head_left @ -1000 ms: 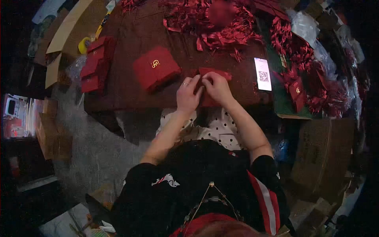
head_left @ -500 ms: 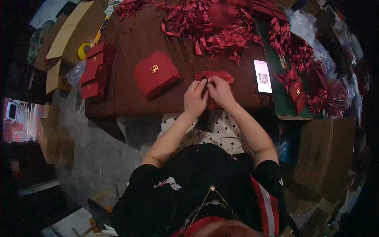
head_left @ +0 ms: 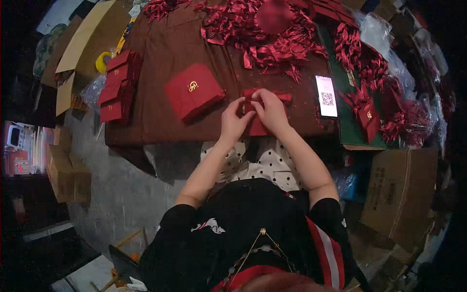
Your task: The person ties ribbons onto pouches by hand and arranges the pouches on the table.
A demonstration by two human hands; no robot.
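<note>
On the near edge of the table, a small red pouch [head_left: 258, 128] lies under my fingers, with a red ribbon [head_left: 283, 97] sticking out to the right. My left hand [head_left: 233, 120] curls at its left side, thumb and fingertips closing on the ribbon. From the right, my right hand [head_left: 270, 113] pinches the ribbon near its middle, thumb and index finger bent together. The fingers partly hide where they grip. Left of the hands sits a stack of red pouches [head_left: 194, 92] with a gold logo on top.
A heap of red ribbons [head_left: 262, 44] covers the back of the table [head_left: 160, 117]. More red pouches [head_left: 116, 87] stand at the left edge. A lit phone [head_left: 326, 96] lies to the right, beside a green board [head_left: 357, 131]. Cardboard boxes [head_left: 399, 194] flank the table.
My left hand has shifted slightly left and its thumb and index finger have parted more. The ribbon's right end shows more distinctly beyond my right hand.
</note>
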